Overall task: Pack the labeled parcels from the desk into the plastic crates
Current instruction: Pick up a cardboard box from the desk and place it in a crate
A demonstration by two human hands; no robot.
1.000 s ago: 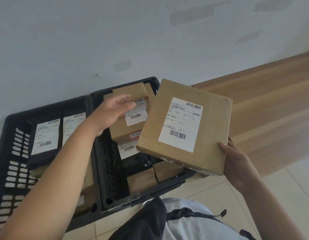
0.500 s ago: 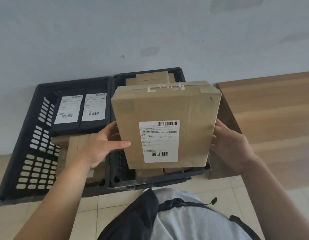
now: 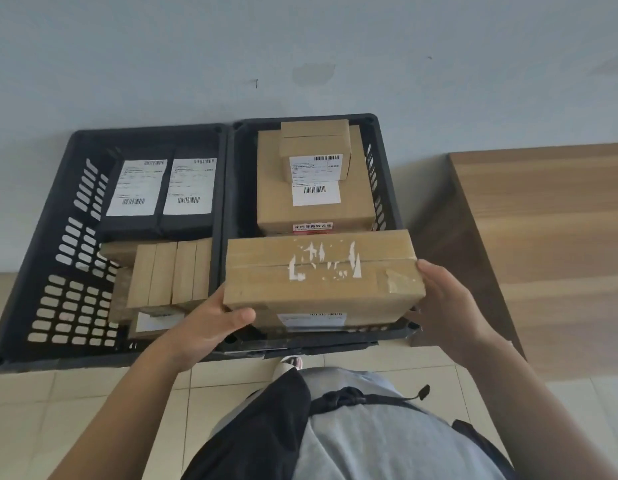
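I hold a flat brown cardboard parcel [image 3: 321,275] upright over the near end of the right black crate [image 3: 387,188], its taped edge facing up and its white label turned toward me. My left hand [image 3: 210,327] grips its lower left corner, thumb across the front. My right hand [image 3: 449,306] holds the right end, fingers along the side. Behind it in the same crate lies a large brown box [image 3: 314,209] with a small labeled box [image 3: 316,152] on top. The left black crate [image 3: 61,244] holds two black labeled parcels [image 3: 162,192] and several brown boxes [image 3: 169,275].
Both crates stand side by side on the tiled floor against a pale wall [image 3: 300,46]. A wooden desk [image 3: 550,237] stands to the right of the right crate. My torso and a dark strap fill the bottom of the view.
The parcel has tipped from label-facing-me to edge-up and dropped lower toward the right crate's near end. Both hands came down with it.
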